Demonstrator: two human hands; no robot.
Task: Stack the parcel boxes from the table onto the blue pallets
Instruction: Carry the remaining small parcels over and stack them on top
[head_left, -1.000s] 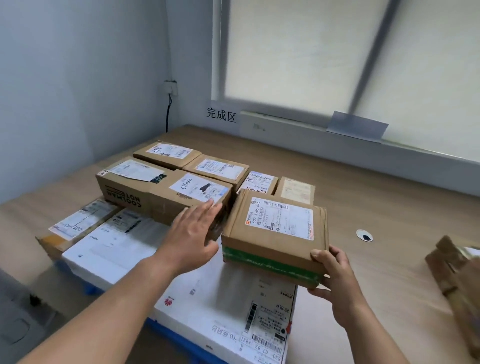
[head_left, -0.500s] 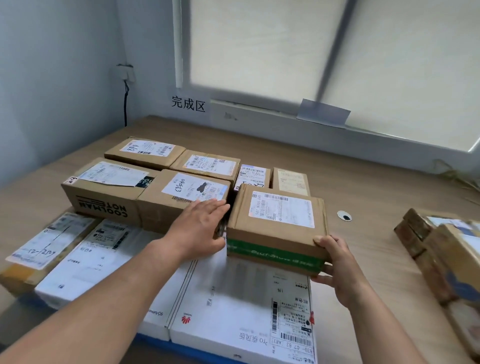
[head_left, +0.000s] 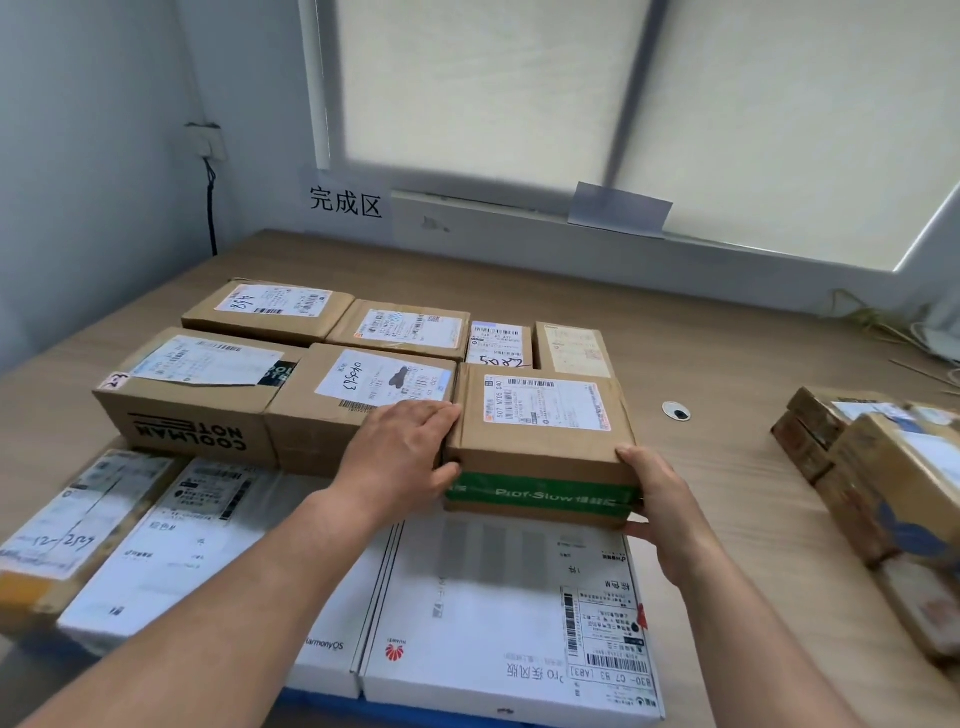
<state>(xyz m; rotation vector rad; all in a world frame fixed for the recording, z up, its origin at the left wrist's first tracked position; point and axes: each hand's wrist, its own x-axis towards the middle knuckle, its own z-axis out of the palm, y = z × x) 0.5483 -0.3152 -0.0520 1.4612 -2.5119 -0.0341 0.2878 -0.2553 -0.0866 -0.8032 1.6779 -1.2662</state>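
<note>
Wood-grain surface (head_left: 727, 467) by window carries blue pallet (head_left: 415, 714) w/ white flat boxes (head_left: 493, 597) as base. Green-taped parcel box (head_left: 540, 457) sits atop, snug vs. brown row (head_left: 358, 395), prob. for tight tiers. Left hand (head_left: 400, 457) presses flat-fingered; right hand (head_left: 660, 504) grips corner.

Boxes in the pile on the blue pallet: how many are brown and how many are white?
Brown boxes: 8, counting the green-taped box
White boxes: 2
Total: 10
The blurred boxes off to the right are not counted.
</note>
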